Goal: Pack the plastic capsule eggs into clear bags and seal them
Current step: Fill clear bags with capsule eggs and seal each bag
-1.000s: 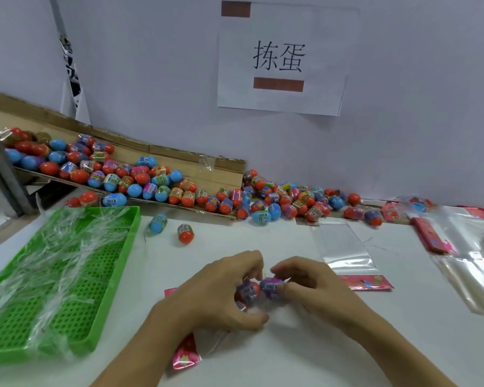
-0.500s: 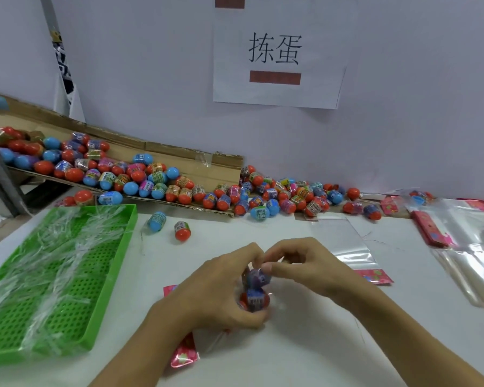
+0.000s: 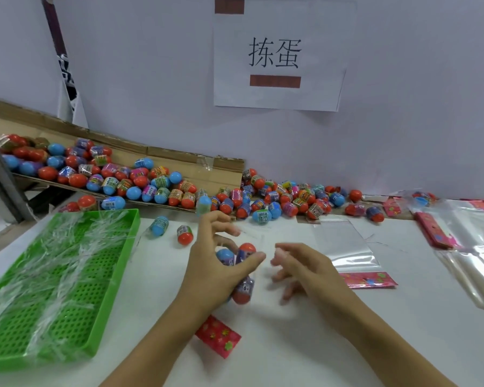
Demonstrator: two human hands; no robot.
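Observation:
My left hand (image 3: 207, 277) grips a clear bag holding three capsule eggs, thumb curled across them: a blue egg (image 3: 225, 256), a red-topped egg (image 3: 247, 249) and a red-bottomed egg (image 3: 242, 293) lower down. The bag's pink header (image 3: 218, 335) lies on the table below my wrist. My right hand (image 3: 305, 270) hovers just right of the bag, blurred, fingers loosely bent, holding nothing. A heap of loose eggs (image 3: 266, 202) lies along the wall. Two single eggs, a blue one (image 3: 159, 226) and a red one (image 3: 185, 234), lie nearer.
A green perforated tray (image 3: 115, 263) with strips of clear film sits at the left. An empty clear bag (image 3: 344, 241) with a pink header (image 3: 369, 281) lies right of my hands. More bags (image 3: 475, 247) are stacked at the far right. A cardboard flap (image 3: 179, 160) slopes behind the eggs.
My right hand has let go of the eggs and drawn back to the right. My left hand has tipped the bag up, keeping the eggs inside it.

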